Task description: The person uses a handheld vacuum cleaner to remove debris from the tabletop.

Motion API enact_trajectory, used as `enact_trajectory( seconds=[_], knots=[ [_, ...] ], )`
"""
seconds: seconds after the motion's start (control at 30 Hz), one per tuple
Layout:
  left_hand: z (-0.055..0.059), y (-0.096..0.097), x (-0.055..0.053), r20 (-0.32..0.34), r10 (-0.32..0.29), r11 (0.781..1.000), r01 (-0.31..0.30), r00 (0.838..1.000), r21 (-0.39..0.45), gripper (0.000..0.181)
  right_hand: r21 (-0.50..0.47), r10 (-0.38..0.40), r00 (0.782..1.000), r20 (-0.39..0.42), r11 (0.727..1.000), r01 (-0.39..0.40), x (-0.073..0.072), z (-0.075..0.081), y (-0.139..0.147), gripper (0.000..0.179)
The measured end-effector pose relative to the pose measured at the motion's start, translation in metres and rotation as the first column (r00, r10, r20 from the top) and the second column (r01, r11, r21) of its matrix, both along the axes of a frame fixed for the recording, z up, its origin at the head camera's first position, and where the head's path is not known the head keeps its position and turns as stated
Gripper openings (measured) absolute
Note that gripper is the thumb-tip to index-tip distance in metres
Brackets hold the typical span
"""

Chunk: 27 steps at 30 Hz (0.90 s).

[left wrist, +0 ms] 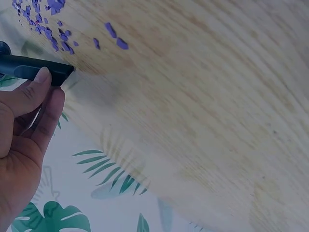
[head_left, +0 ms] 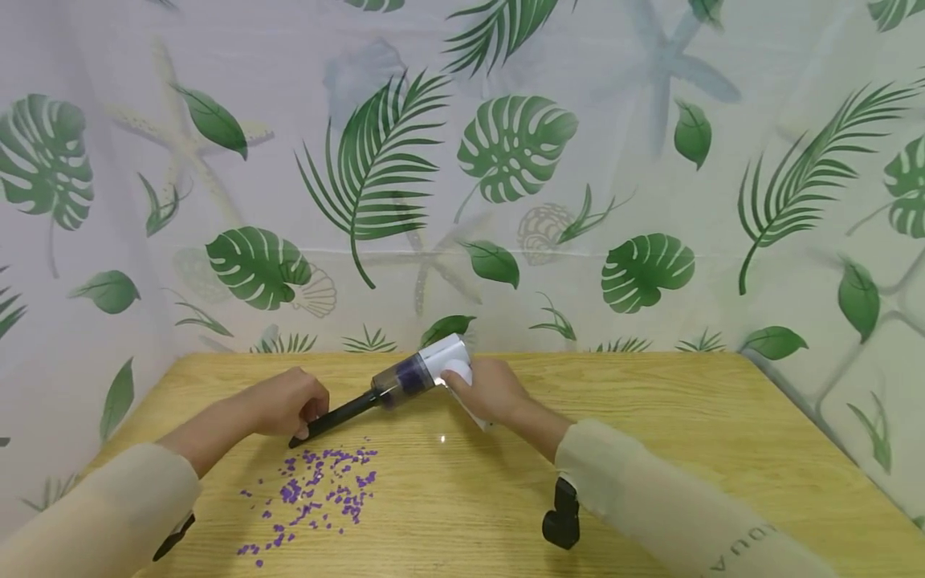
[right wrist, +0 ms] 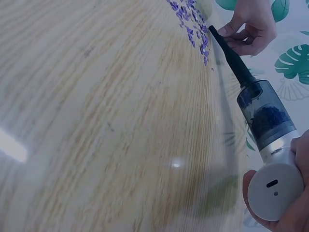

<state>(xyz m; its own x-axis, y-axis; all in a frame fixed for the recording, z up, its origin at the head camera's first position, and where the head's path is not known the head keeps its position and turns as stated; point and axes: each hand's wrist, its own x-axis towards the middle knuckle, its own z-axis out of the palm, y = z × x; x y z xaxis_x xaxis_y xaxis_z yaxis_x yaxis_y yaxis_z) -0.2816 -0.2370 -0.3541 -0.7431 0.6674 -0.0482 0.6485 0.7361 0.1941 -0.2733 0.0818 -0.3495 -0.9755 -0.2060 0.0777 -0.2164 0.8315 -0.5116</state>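
A white handheld vacuum cleaner (head_left: 448, 357) with a see-through dust cup (right wrist: 264, 113) and a long black nozzle (head_left: 340, 415) is held above the wooden table. My right hand (head_left: 497, 391) grips its white handle. Near the nozzle's tip, my left hand (head_left: 292, 401) pinches the black nozzle between thumb and fingers, plain in the left wrist view, where the hand (left wrist: 29, 108) comes from the left edge. Small purple scraps (head_left: 311, 490) lie scattered on the table just in front of the tip. Dark matter shows inside the dust cup.
The light wooden table (head_left: 650, 466) spreads out under both hands. Behind it hangs a white cloth (head_left: 549, 305) printed with green leaves, shells and starfish. Black wrist devices, one of them a camera mount (head_left: 562, 518), stick out below each sleeve.
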Motion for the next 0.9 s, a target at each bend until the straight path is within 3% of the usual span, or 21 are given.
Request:
enact_trajectory(
  seconds=[0.17, 0.33, 0.7, 0.8, 0.9],
  knots=[
    [-0.002, 0.010, -0.004, -0.017, 0.005, 1.000, -0.005, 1.000, 0.007, 0.024, 0.016, -0.012, 1.000, 0.011, 1.000, 0.011, -0.005, 0.000, 0.010, 0.043],
    [-0.001, 0.034, -0.011, -0.013, 0.021, 1.000, -0.021, 1.000, -0.003, 0.023, 0.020, -0.012, 1.000, -0.002, 1.000, 0.012, -0.012, -0.002, 0.034, 0.043],
    [0.000, 0.096, -0.020, -0.023, -0.056, 0.998, 0.056, 0.998, -0.002, 0.022, 0.087, 0.025, 0.997, -0.076, 0.996, -0.018, -0.023, -0.007, 0.106, 0.046],
    [-0.001, 0.108, -0.019, 0.003, -0.064, 0.998, 0.064, 0.998, 0.019, 0.022, 0.093, 0.049, 0.995, -0.082, 0.995, -0.041, -0.022, -0.006, 0.121, 0.045],
    [-0.002, 0.115, -0.017, 0.076, -0.043, 0.997, 0.039, 0.996, 0.059, 0.022, 0.078, 0.071, 0.995, -0.066, 0.995, -0.066, -0.021, -0.005, 0.132, 0.043]
  ],
)
